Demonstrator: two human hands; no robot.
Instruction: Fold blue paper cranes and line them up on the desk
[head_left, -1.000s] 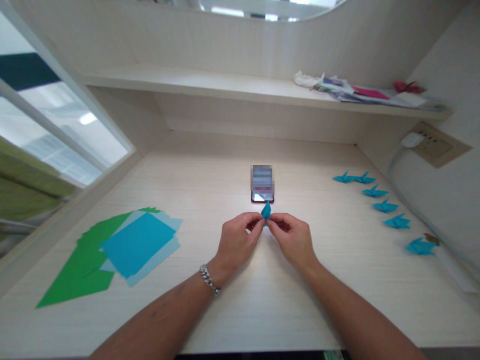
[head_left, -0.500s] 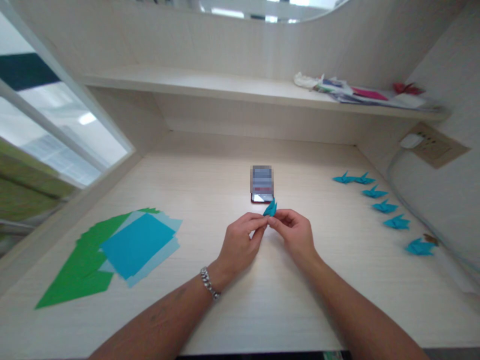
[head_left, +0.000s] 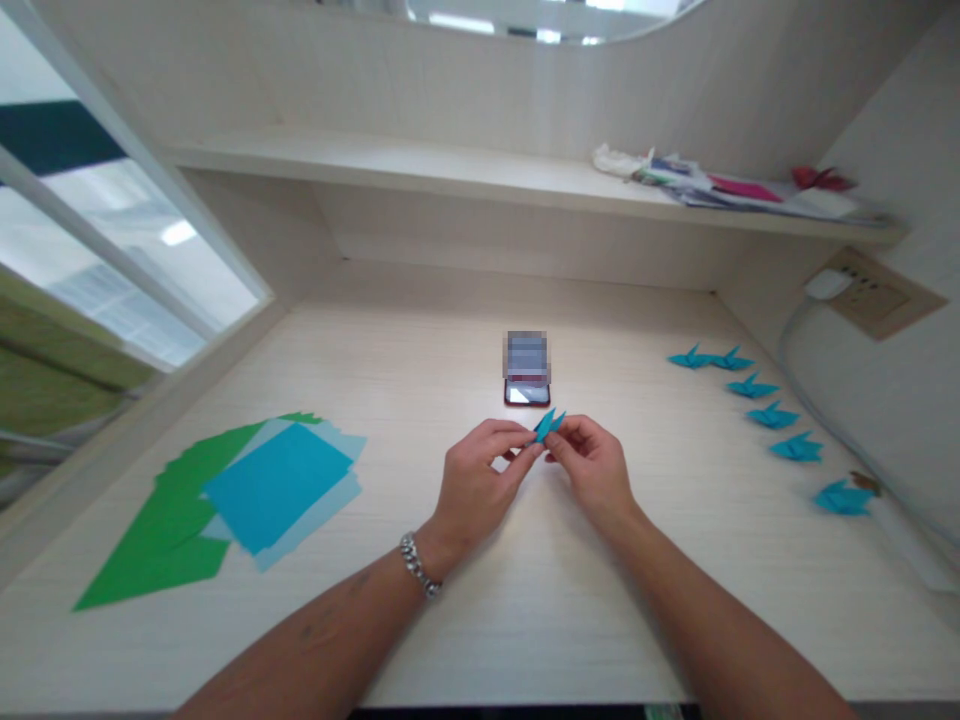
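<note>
A small blue folded paper piece (head_left: pixel 548 426) with two pointed tips standing up is pinched between both hands, above the middle of the desk. My left hand (head_left: pixel 487 470) grips its left side with thumb and fingertips. On the other side, my right hand (head_left: pixel 596 460) holds it between thumb and curled fingers, which hide its lower part. Just beyond the hands lies a phone (head_left: pixel 527 392), its screen blurred out. Several finished blue paper cranes, among them the nearest crane (head_left: pixel 843 497), stand in a curved row at the right.
On the left, blue paper sheets (head_left: pixel 281 490) overlap green sheets (head_left: pixel 150 550). A shelf (head_left: pixel 420 165) spans the back, carrying papers (head_left: pixel 742 190) at its right. A white charger (head_left: pixel 828 284) sits in the wall socket (head_left: pixel 874 295), its cable (head_left: pixel 817 410) running down beside the cranes.
The folded piece has turned and tilted to the right between my fingers, and its two tips now show apart. Both hands keep hold of it; the camera view has shifted slightly.
</note>
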